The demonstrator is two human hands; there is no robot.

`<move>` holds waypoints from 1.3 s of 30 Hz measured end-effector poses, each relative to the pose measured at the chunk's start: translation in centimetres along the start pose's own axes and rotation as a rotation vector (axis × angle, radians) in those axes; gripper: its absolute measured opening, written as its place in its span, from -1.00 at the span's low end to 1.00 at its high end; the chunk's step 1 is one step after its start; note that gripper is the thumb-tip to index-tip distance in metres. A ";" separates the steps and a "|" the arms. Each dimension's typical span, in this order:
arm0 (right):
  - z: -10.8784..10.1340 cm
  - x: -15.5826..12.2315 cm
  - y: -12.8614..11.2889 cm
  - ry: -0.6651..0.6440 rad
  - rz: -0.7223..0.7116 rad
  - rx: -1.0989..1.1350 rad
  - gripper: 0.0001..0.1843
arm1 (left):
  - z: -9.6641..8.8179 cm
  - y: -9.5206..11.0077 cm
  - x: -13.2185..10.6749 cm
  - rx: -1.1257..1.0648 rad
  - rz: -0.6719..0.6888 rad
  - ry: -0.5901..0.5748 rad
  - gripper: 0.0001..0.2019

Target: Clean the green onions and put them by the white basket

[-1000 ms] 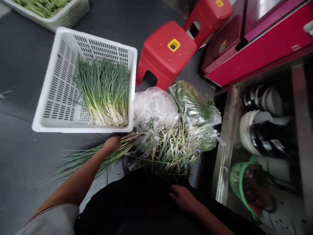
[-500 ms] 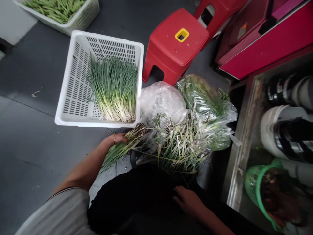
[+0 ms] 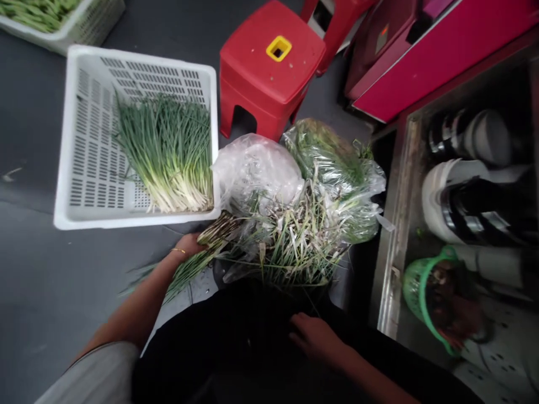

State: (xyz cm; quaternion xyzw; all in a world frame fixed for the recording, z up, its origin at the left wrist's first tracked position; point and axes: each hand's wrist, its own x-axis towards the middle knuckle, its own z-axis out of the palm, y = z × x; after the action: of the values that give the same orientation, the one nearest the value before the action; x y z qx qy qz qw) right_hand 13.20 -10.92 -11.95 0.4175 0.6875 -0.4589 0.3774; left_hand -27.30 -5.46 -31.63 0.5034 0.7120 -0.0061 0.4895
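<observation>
My left hand [image 3: 189, 245] is closed round a bunch of green chives [image 3: 210, 238], root ends pointing right toward the plastic bags. The leaves trail down-left over the floor. Just above it stands a white slotted basket [image 3: 90, 168] holding a neat pile of cleaned chives [image 3: 168, 154]. My right hand [image 3: 314, 336] rests low on dark cloth at my lap, fingers loosely curled, nothing seen in it. In front of me lies a heap of chive trimmings [image 3: 295, 247] on clear plastic bags [image 3: 256, 168].
A red plastic stool [image 3: 269, 67] stands behind the bags. A second white basket of green vegetables [image 3: 54, 19] sits top left. At right is a steel shelf [image 3: 389, 235] with bowls and a green basket [image 3: 425, 303]. A magenta cabinet [image 3: 442, 50] is top right.
The view has swung about. My left hand keeps hold of the chive bunch near the basket's front edge and has shifted it slightly. My right hand stays on my lap.
</observation>
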 end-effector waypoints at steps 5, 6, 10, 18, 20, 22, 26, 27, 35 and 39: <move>1.0 0.0 0.7 -0.042 -0.007 -0.007 -0.68 | -3.3 -1.0 -1.9 0.130 -0.083 -0.008 -0.66; 1.1 0.0 0.7 -0.046 -0.014 -0.013 -0.68 | -3.7 -1.3 -2.1 0.128 -0.098 -0.050 -0.70; 1.1 0.0 0.7 -0.026 -0.022 -0.016 -0.69 | -4.0 -1.9 -3.3 0.142 -0.175 -0.145 -0.83; -0.1 -0.9 0.2 0.118 -0.064 -0.102 -0.71 | -8.2 2.1 -12.6 -0.415 0.013 -0.062 -0.64; -0.7 -1.8 -0.2 0.236 -0.122 -0.073 -0.73 | -10.3 4.3 -16.0 -0.500 0.101 -0.013 -0.60; -1.9 -3.1 -1.0 0.410 -0.245 0.031 -0.72 | -12.5 7.1 -19.4 -0.520 0.199 0.028 -0.60; -6.1 -6.9 -4.6 0.790 -0.503 0.230 -0.69 | -16.5 14.4 -25.7 -0.475 0.404 0.091 -0.61; -7.5 -8.0 -5.9 0.901 -0.570 0.269 -0.65 | -17.3 16.5 -27.1 -0.451 0.453 0.095 -0.61; -14.4 -14.4 -14.0 1.067 -1.083 0.490 -0.27 | -15.5 31.4 -33.1 -0.583 0.799 -0.087 -0.63; -12.9 -15.0 -12.0 0.978 -1.083 0.892 -0.47 | -10.6 34.5 -32.4 -0.863 0.882 -0.100 -0.65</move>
State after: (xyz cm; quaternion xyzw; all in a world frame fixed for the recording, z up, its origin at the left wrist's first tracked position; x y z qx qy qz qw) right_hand 5.88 -4.91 9.14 0.2921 0.6327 -0.5721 -0.4325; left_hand -9.24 -6.15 13.40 0.5060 0.3513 0.4616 0.6383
